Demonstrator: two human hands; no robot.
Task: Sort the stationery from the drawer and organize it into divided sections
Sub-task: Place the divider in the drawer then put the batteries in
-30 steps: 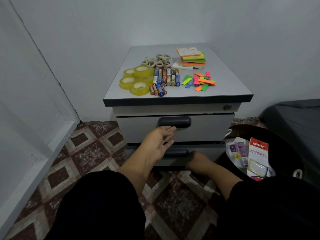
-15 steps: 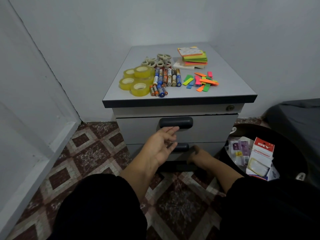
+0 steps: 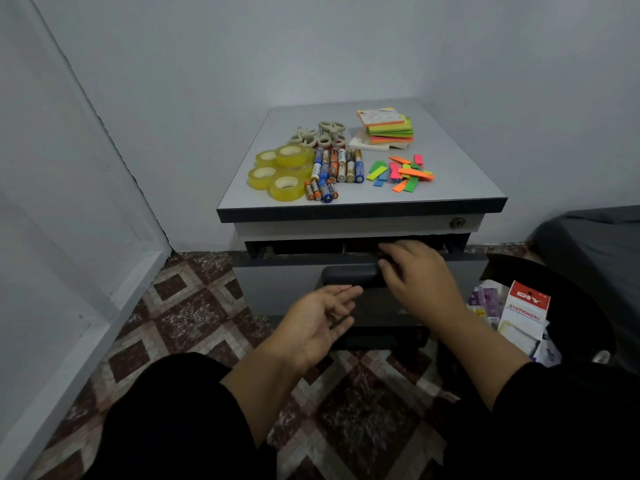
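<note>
A grey drawer cabinet (image 3: 433,188) stands against the wall. On its top lie yellow tape rolls (image 3: 282,171), small beige tape rolls (image 3: 320,135), batteries (image 3: 334,169), a stack of sticky-note pads (image 3: 388,128) and loose neon flags (image 3: 401,173). The top drawer (image 3: 277,285) is pulled out a little, showing a dark gap. My right hand (image 3: 415,275) curls over the drawer's front edge beside the dark handle (image 3: 349,275). Just below the handle, my left hand (image 3: 318,322) is held palm up, fingers apart and holding nothing.
A black bin (image 3: 568,306) at the right of the cabinet holds a red-and-white stationery pack (image 3: 524,311) and purple packets (image 3: 485,299). A dark cushion (image 3: 595,244) lies beyond it. A white wall ledge (image 3: 79,341) runs along the left. Patterned tiles cover the floor.
My right hand rose from the bottom drawer handle to the top drawer's front edge. The top drawer has come out slightly. My left hand dropped a bit below the handle.
</note>
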